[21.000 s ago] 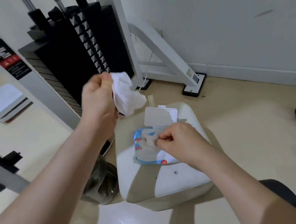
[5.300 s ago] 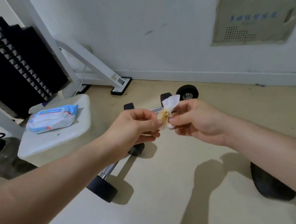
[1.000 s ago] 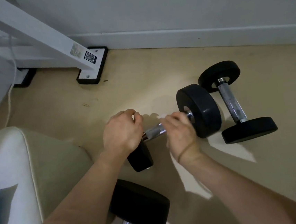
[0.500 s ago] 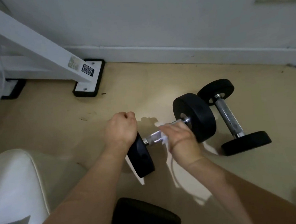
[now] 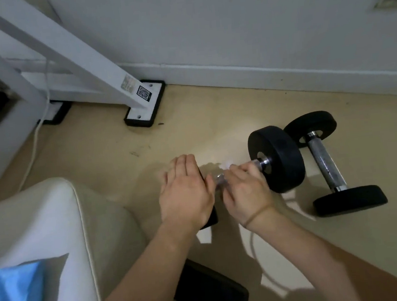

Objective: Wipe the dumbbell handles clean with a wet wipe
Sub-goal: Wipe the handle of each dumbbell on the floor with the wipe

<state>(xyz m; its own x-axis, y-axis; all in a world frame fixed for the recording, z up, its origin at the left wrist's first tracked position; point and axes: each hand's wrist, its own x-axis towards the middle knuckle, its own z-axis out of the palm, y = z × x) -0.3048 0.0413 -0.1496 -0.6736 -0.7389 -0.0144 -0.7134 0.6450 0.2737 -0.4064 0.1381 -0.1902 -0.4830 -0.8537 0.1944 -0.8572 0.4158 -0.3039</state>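
A black dumbbell (image 5: 277, 158) lies on the floor with its chrome handle (image 5: 258, 162) pointing toward me. My left hand (image 5: 187, 192) rests flat, fingers straight, on the near weight head, hiding most of it. My right hand (image 5: 245, 189) curls round the handle, with a bit of the white wet wipe (image 5: 227, 165) showing above the fingers. Motion blur softens the hand. A second dumbbell (image 5: 324, 162) lies just to the right, untouched. The head of a third dumbbell (image 5: 211, 292) sits under my left forearm.
A white padded bench (image 5: 42, 226) stands at the left with the blue wipe packet (image 5: 12, 296) on it. The white machine frame's foot (image 5: 144, 104) and a cable (image 5: 34, 146) lie at the back left. The wall skirting (image 5: 282, 74) runs behind the dumbbells.
My left hand has gone from a fist to lying flat on the near weight head. My right hand has shifted along the handle with the wipe.
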